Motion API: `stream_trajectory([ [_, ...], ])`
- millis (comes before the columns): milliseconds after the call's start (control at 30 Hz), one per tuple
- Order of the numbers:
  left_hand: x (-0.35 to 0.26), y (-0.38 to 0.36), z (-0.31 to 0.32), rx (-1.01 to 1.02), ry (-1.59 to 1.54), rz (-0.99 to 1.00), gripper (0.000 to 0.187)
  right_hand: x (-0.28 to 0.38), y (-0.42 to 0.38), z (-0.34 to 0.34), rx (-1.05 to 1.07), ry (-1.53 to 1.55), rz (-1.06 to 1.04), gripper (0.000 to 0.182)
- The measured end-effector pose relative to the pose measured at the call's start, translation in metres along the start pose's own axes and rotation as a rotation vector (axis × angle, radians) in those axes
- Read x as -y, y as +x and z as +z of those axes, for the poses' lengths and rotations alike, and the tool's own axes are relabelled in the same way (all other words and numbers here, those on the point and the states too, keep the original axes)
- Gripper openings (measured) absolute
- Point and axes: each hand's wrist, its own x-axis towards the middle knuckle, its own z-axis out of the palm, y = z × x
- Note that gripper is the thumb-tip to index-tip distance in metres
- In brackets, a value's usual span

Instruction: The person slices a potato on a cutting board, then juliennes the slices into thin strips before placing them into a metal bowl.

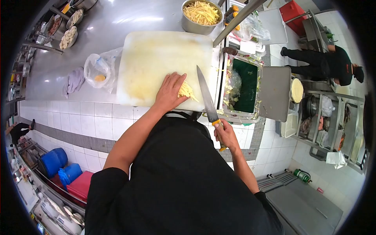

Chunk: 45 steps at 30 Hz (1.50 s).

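On the white cutting board (pixel 156 51), my left hand (pixel 169 92) curves over a small pile of pale yellow cut strips (pixel 187 91), which look like potato. Its thumb and fingers lie on either side of the pile, and part of the strips is hidden under the palm. My right hand (pixel 226 134) is closed around the yellowish handle of a large kitchen knife (pixel 206 94). The blade points up and away from me, over the board's right edge, apart from the strips. A metal pot (pixel 196 26) heaped with similar strips stands behind the board.
Left of the board lie a clear plastic bag (pixel 94 70) with a yellowish piece inside and a greyish cloth (pixel 74 81). At right is a bin (pixel 244 86) with scraps around its rim. A metal post (pixel 239 21) slants beside the pot. Another person (pixel 329 64) stands far right.
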Motion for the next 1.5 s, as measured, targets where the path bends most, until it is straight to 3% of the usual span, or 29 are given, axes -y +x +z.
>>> stream_trajectory([
  [100,0.002,-0.009,-0.008,0.023,-0.119,-0.030,0.097,-0.016,0.001,0.004,0.038,0.183,0.070,0.030],
  [167,-0.003,-0.021,-0.018,-0.116,-0.007,-0.139,0.097,-0.019,0.004,0.012,0.043,0.213,0.077,0.029],
  [467,-0.037,0.001,0.032,-0.297,-0.090,-0.265,0.092,-0.011,0.024,0.052,0.106,0.254,0.129,0.027],
  [600,-0.043,0.016,0.041,-0.370,-0.107,-0.260,0.068,0.007,0.031,0.068,0.147,0.166,0.131,0.024],
  [800,-0.042,0.041,0.040,-0.553,-0.346,-0.392,0.052,0.038,0.044,0.075,0.162,0.122,0.088,0.025],
  [1167,-0.019,0.253,-0.045,-0.747,-0.373,-0.176,0.049,0.208,0.106,0.039,-0.089,-0.055,-0.277,0.033],
  [1333,0.000,0.341,-0.071,-0.812,-0.465,-0.079,0.038,0.218,0.094,0.016,-0.167,-0.090,-0.278,0.039],
  [1400,0.019,0.362,-0.067,-0.763,-0.456,-0.159,0.037,0.185,0.099,0.006,-0.218,-0.185,-0.321,0.042],
  [1467,0.056,0.370,-0.043,-0.277,-0.620,-0.416,0.039,0.155,0.088,-0.004,-0.201,-0.214,-0.232,0.047],
  [1500,0.065,0.370,-0.039,-0.305,-0.585,-0.386,0.039,0.134,0.083,-0.007,-0.211,-0.215,-0.241,0.048],
])
